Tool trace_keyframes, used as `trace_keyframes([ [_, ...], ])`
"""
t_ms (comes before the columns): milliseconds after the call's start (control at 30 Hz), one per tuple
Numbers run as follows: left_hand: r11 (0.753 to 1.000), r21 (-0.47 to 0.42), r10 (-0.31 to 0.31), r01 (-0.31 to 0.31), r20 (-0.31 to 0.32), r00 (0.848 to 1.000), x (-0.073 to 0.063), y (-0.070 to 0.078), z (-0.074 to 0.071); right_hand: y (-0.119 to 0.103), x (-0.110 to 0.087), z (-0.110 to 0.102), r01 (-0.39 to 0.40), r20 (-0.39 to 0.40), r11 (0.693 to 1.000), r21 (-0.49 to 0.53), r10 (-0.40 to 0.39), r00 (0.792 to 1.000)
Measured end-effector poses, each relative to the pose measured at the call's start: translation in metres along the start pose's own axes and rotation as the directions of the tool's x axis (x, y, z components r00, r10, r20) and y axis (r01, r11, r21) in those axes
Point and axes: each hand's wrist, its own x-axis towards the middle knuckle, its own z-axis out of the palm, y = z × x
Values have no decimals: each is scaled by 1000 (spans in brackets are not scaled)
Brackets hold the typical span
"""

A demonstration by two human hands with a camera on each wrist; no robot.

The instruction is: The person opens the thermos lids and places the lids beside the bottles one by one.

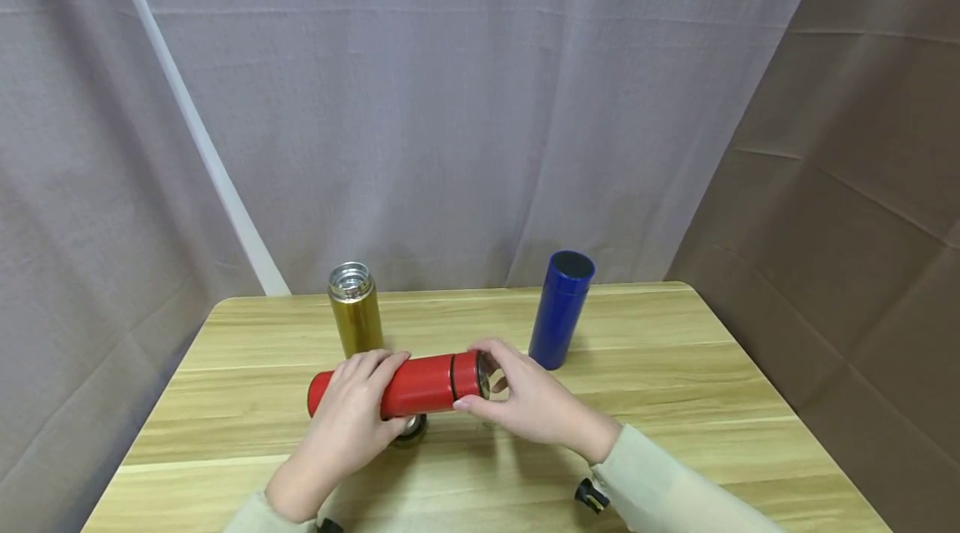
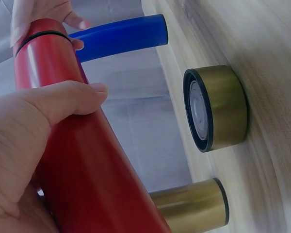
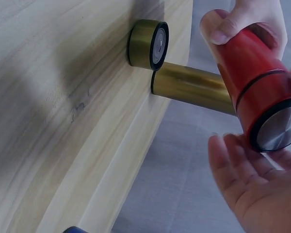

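A red thermos bottle (image 1: 423, 386) lies nearly level above the table, its lid end toward the right. My left hand (image 1: 352, 404) grips its body, and the thumb lies across it in the left wrist view. At the lid end is my right hand (image 1: 528, 400), with the thumb and fingers on opposite sides of the red lid (image 3: 266, 92). Its other fingers are spread out beyond the rim. The lid's round end is metallic with a black edge. Below the bottle, a gold lid (image 2: 225, 109) sits on the table, inner side up, mostly hidden in the head view.
A gold thermos (image 1: 358, 316) stands uncapped behind the left hand, its silver mouth showing. To the right stands a blue thermos (image 1: 557, 316) with a dark top. The wooden table (image 1: 675, 366) ends at the back before a grey curtain (image 1: 450, 141).
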Motion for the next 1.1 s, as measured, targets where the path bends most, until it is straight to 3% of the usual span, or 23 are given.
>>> trace_keyframes([
  [300,999,-35,-39,40,29,999,-3,0,1,0,-3,0,120,-38,989,-89,-123,992],
  [433,999,-27,-29,30,19,999,-3,0,1,0,-4,1,88,-41,992,-90,-92,995],
  [633,1000,-2,7,-7,-4,1000,-3,2,1,-1,-3,0,-36,-25,996,-80,34,999],
  [733,1000,4,14,-14,-8,1000,-3,3,0,-1,-3,-1,-62,0,996,-57,62,998],
  [933,1000,7,12,-12,-5,1000,-4,4,1,1,-3,-1,-51,33,999,12,51,998],
  [1100,1000,-2,-1,1,2,1000,-4,2,1,2,-4,-1,23,5,1000,-18,-23,1000],
])
